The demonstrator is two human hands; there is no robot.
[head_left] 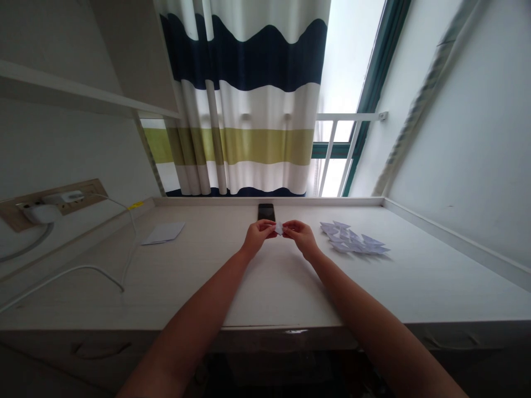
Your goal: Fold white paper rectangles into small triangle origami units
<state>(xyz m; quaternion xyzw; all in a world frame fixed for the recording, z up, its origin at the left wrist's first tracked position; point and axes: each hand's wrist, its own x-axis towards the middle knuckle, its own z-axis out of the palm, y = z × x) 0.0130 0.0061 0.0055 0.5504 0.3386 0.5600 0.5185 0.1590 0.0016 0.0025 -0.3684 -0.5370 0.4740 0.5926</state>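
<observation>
Between my two hands, above the middle of the desk, is a small folded piece of white paper point(279, 228). My left hand point(260, 233) pinches its left side, and the fingers of my right hand point(299, 235) are closed on its right side. Just behind my left hand a dark smartphone point(266, 211) lies on the desk. To the right of my right hand is a loose pile of folded white paper triangles point(352, 240). Over on the left lies a stack of flat white paper sheets point(163, 233).
The white desk point(282, 298) has a raised edge at the back and right. A white cable point(99, 268) runs across its left part from a wall socket panel point(53, 203). A striped curtain point(249, 105) hangs behind. Drawer handles point(102, 351) sit below the front edge.
</observation>
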